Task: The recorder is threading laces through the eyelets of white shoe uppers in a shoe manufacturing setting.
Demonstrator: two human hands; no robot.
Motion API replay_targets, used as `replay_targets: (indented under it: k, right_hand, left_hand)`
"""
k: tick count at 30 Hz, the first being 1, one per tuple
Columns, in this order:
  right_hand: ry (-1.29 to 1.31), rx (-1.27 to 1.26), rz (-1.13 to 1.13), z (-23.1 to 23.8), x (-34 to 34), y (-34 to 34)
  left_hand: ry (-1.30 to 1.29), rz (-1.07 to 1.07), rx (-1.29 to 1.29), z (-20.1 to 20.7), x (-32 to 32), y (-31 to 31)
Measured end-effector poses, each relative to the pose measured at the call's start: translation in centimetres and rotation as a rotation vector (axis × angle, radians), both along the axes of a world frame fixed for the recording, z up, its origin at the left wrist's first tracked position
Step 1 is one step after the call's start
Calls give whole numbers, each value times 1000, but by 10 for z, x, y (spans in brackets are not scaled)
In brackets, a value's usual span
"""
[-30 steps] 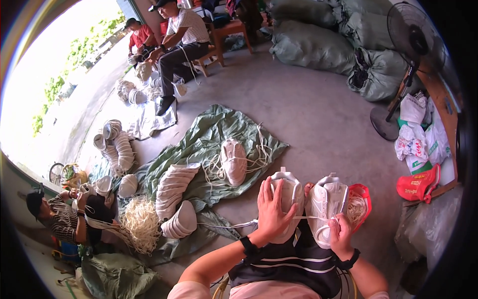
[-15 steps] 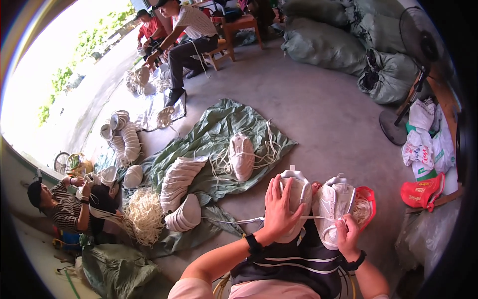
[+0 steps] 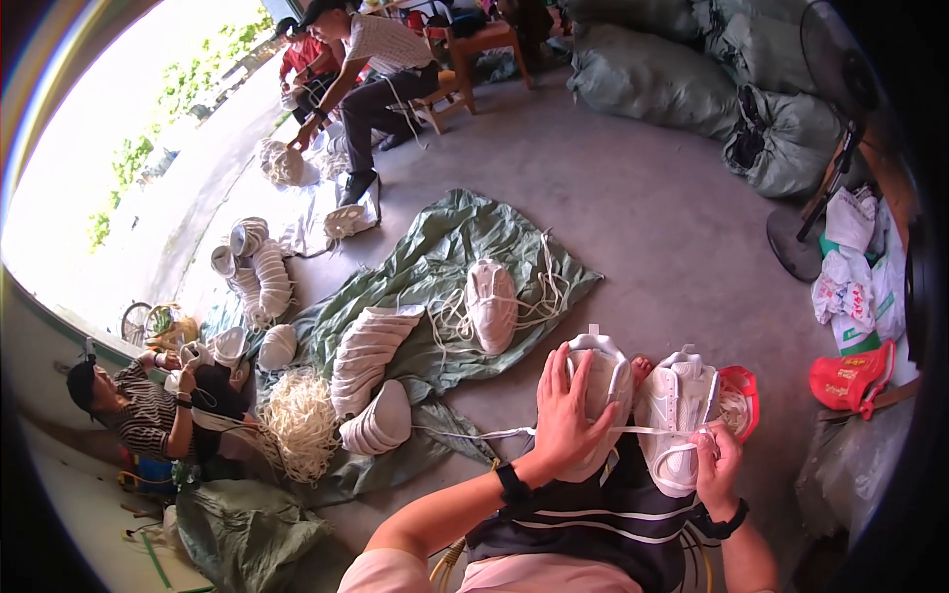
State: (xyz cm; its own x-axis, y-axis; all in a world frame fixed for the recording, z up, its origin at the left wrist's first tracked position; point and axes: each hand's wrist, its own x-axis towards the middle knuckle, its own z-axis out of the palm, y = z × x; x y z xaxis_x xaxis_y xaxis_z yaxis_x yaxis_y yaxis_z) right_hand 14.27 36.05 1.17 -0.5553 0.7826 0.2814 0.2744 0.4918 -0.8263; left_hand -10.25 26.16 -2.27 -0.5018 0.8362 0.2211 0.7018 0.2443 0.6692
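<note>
Two off-white shoes lie on my lap, toes toward me. My left hand (image 3: 569,423) rests flat over the left shoe (image 3: 608,381), its fingers stretched out and apart. With bent fingers my right hand (image 3: 718,459) pinches a white shoelace (image 3: 647,429) at the right shoe (image 3: 676,395). That lace runs taut across the right shoe toward my left hand. Another stretch of lace (image 3: 474,433) trails left from my left wrist toward the stacked shoe uppers. Beside the right shoe, a red container (image 3: 739,403) holds loose white laces.
A green tarp (image 3: 415,272) carries a shoe (image 3: 490,306) with loose laces and stacked uppers (image 3: 368,361). A lace heap (image 3: 299,425) lies near a seated co-worker (image 3: 148,405). Two people sit at the far left. Sacks (image 3: 652,84), a fan (image 3: 796,242) and a red cap (image 3: 852,378) are at right.
The whole view has shifted slightly, so the scene sits a little farther right. Both hands keep nearly the same hold. The far co-worker's hand has moved a little at the shoe pile.
</note>
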Motion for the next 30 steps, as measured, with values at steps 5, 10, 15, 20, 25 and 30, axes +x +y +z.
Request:
replay_targets:
  k: [5, 10, 15, 20, 25, 30]
  right_hand:
    - [108, -118, 17, 5, 0, 6]
    - [138, -175, 22, 11, -7, 9]
    - [161, -207, 38, 15, -13, 2]
    - [133, -204, 36, 23, -16, -3]
    - [156, -275, 22, 27, -18, -5]
    - [193, -406, -19, 29, -16, -6]
  left_hand:
    - [-7, -2, 13, -3, 1, 4]
    - [-10, 4, 17, -7, -5, 2]
    - [-27, 4, 29, -8, -13, -4]
    - [-40, 4, 48, -11, -19, -7]
    - [-48, 9, 60, -15, -20, -9]
    - [-45, 7, 66, -15, -22, -11]
